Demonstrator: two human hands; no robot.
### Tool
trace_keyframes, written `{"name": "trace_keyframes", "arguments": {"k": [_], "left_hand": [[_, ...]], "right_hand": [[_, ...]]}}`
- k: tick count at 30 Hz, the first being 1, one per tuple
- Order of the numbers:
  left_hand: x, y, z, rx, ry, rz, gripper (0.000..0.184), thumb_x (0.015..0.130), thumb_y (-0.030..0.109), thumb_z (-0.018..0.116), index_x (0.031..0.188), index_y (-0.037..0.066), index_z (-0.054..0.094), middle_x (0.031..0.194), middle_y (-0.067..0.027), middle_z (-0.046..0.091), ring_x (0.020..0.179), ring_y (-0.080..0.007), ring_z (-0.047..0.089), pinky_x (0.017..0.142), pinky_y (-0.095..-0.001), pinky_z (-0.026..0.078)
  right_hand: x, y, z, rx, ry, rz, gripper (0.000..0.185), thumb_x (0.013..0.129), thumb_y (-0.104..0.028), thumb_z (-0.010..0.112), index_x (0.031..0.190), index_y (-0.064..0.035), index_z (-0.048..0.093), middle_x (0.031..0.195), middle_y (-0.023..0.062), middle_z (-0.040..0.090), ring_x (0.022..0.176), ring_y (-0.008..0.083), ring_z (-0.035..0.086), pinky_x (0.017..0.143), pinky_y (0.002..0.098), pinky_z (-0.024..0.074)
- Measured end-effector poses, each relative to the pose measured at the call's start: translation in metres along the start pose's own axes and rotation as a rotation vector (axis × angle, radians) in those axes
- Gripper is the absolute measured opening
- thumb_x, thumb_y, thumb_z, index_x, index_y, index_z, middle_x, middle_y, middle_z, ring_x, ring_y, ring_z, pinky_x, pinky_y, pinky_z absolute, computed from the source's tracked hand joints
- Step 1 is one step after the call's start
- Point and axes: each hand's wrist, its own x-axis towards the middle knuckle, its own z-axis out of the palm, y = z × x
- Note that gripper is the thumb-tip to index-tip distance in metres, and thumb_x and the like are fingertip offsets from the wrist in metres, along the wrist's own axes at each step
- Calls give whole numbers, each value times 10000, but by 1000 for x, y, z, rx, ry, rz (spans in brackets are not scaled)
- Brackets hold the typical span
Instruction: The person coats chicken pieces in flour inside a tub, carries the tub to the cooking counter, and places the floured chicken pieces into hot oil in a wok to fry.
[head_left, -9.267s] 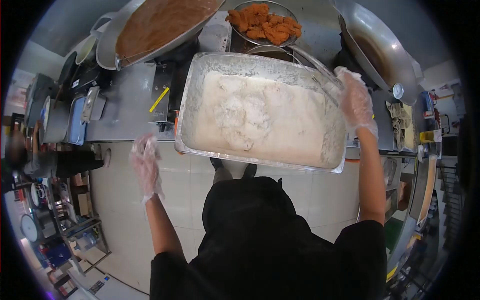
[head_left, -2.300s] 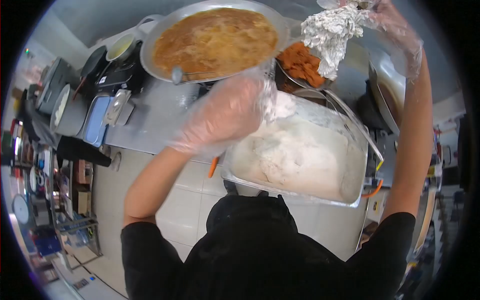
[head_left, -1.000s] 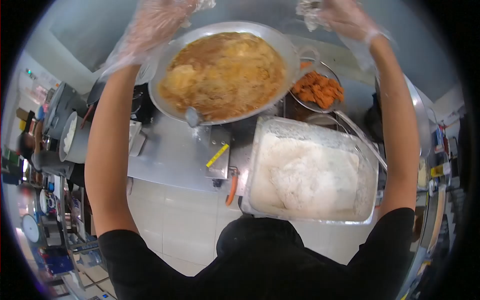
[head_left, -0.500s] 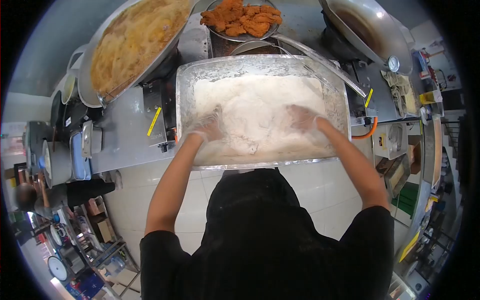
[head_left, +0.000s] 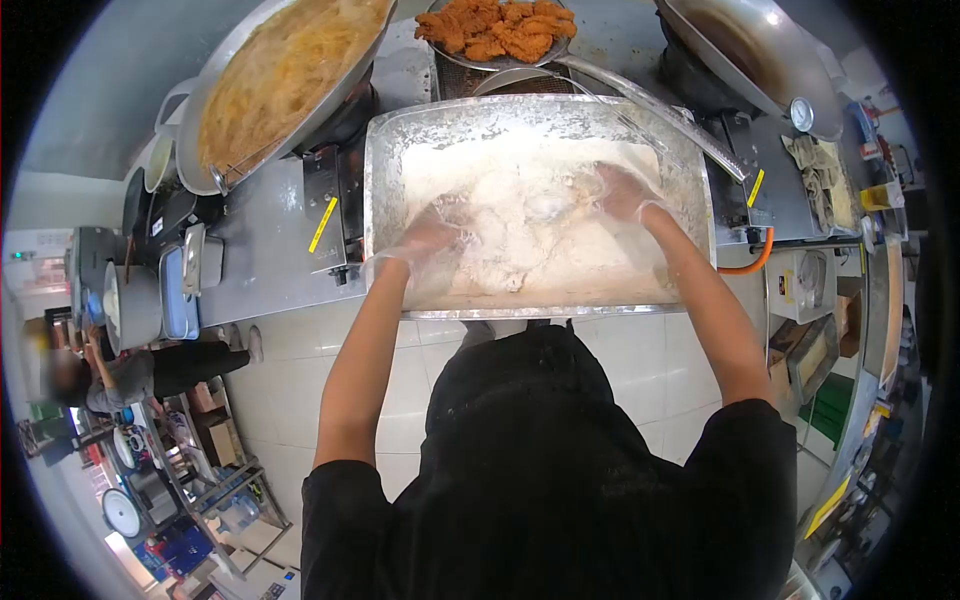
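Observation:
A large metal tray (head_left: 540, 313) stands in front of me with a bed of white flour (head_left: 560, 270) in it. Clumps coated in flour lie in its middle. My left hand (head_left: 437, 236), in a clear plastic glove, reaches into the flour on the left side; its fingertips are partly buried. On the right, my right hand (head_left: 622, 193), also gloved, dips into the flour beside the coated clumps. Flour and blur hide the fingers of both hands, so what they hold, if anything, does not show.
A wok of bubbling oil (head_left: 290, 85) is at upper left, another wok (head_left: 715, 45) at upper right. Behind the tray, fried pieces (head_left: 505, 30) fill a long-handled strainer (head_left: 650, 100). Shallow pans (head_left: 178, 290) stand left. Another person (head_left: 125, 375) is at far left.
Both hands came down from above the oil wok into the tray. Since half a second ago they have shifted slightly in the flour. The wok's oil now bubbles, unlike in the oldest frame.

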Motion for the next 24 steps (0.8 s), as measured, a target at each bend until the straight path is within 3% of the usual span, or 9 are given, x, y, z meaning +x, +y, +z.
{"name": "trace_keyframes", "arguments": {"k": [2, 5, 7, 8, 11, 14, 17, 19, 24], "left_hand": [[13, -28, -2, 565, 106, 81, 469, 737, -11, 596, 1196, 4, 501, 1195, -158, 541, 1026, -208, 561, 822, -263, 476], [27, -67, -13, 260, 30, 9, 492, 728, 81, 602, 1209, 31, 515, 1181, -148, 568, 1079, -239, 543, 911, -305, 420], [16, -52, -8, 402, 62, 32, 463, 737, 87, 574, 1194, 30, 533, 1165, -161, 577, 1081, -246, 544, 902, -318, 424], [10, -42, -5, 476, 78, 45, 450, 741, 90, 559, 1187, 30, 541, 1158, -168, 582, 1082, -250, 545, 897, -325, 425], [5, -27, 0, 540, 128, 50, 386, 743, 88, 544, 1119, 12, 581, 1118, -174, 598, 1049, -257, 562, 879, -332, 431], [23, -54, -11, 393, 180, -74, 337, 743, 112, 552, 1055, -8, 594, 1079, -182, 606, 1011, -274, 576, 864, -346, 436], [13, -37, -15, 416, 202, 75, 337, 736, 128, 569, 1042, -16, 573, 1031, -196, 609, 988, -296, 578, 866, -356, 434], [5, -23, -10, 526, 196, 165, 329, 730, 139, 586, 1026, -4, 581, 1010, -206, 603, 981, -315, 572, 866, -362, 434], [24, -48, -10, 678, 219, 336, 260, 715, 83, 593, 968, 38, 626, 942, -150, 635, 891, -250, 595, 792, -337, 462]], "right_hand": [[-22, -16, -5, -7, 152, -94, 482, 767, -75, 518, 1244, -39, 463, 1223, 186, 510, 1155, 288, 470, 1010, 315, 349], [-30, -37, 5, -17, 170, -297, 427, 753, -80, 526, 1179, -52, 524, 1188, 150, 543, 1120, 285, 490, 978, 331, 376], [-35, -57, 13, -119, 120, -399, 403, 727, -89, 554, 1130, -69, 558, 1138, 170, 567, 1081, 295, 514, 942, 353, 406], [-47, -85, -4, -259, -25, -264, 361, 725, -106, 568, 1084, -60, 574, 1111, 175, 576, 1040, 306, 533, 901, 370, 434], [-35, -52, 46, -19, 93, -393, 310, 745, -112, 551, 1049, -57, 582, 1065, 183, 593, 976, 315, 559, 863, 374, 458], [-33, -62, 22, -156, 313, -464, 323, 740, -77, 561, 1060, -38, 576, 1027, 175, 611, 946, 307, 576, 861, 363, 462], [-20, -49, -7, 8, 368, -388, 386, 717, -52, 611, 1098, -15, 560, 1021, 173, 612, 940, 310, 574, 879, 359, 457], [-6, -31, -19, 307, 187, -328, 426, 697, -53, 648, 1110, -1, 557, 1053, 180, 597, 946, 318, 566, 891, 354, 446], [-21, -34, -53, 50, 282, -313, 477, 708, -167, 685, 1128, 18, 556, 1123, 207, 571, 1046, 335, 537, 943, 361, 407]]}}
